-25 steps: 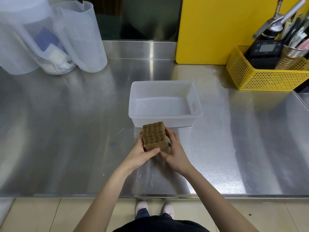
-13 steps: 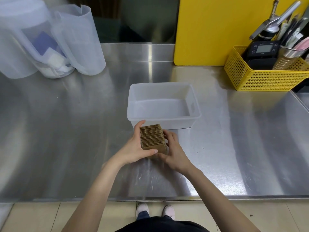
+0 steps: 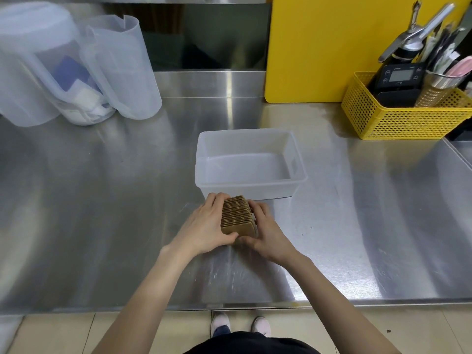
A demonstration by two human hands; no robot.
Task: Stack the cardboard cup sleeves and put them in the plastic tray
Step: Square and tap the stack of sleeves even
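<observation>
A tight stack of brown corrugated cardboard cup sleeves (image 3: 237,215) stands on edge on the steel counter, just in front of the near wall of the translucent plastic tray (image 3: 249,185). My left hand (image 3: 208,223) presses its left side, fingers curled over the top corner and thumb along the front. My right hand (image 3: 268,231) clasps the right side, its fingers partly hidden behind the stack. The tray holds nothing.
Two translucent plastic pitchers (image 3: 84,72) stand at the back left. A yellow board (image 3: 319,47) leans on the back wall, and a yellow mesh basket (image 3: 403,118) with a scale and utensils sits at the back right. The counter's front edge (image 3: 229,305) runs below my forearms.
Both hands have kept hold of the stack. My left hand has slid up so its fingers wrap over the stack's top left corner. The camera has tilted slightly.
</observation>
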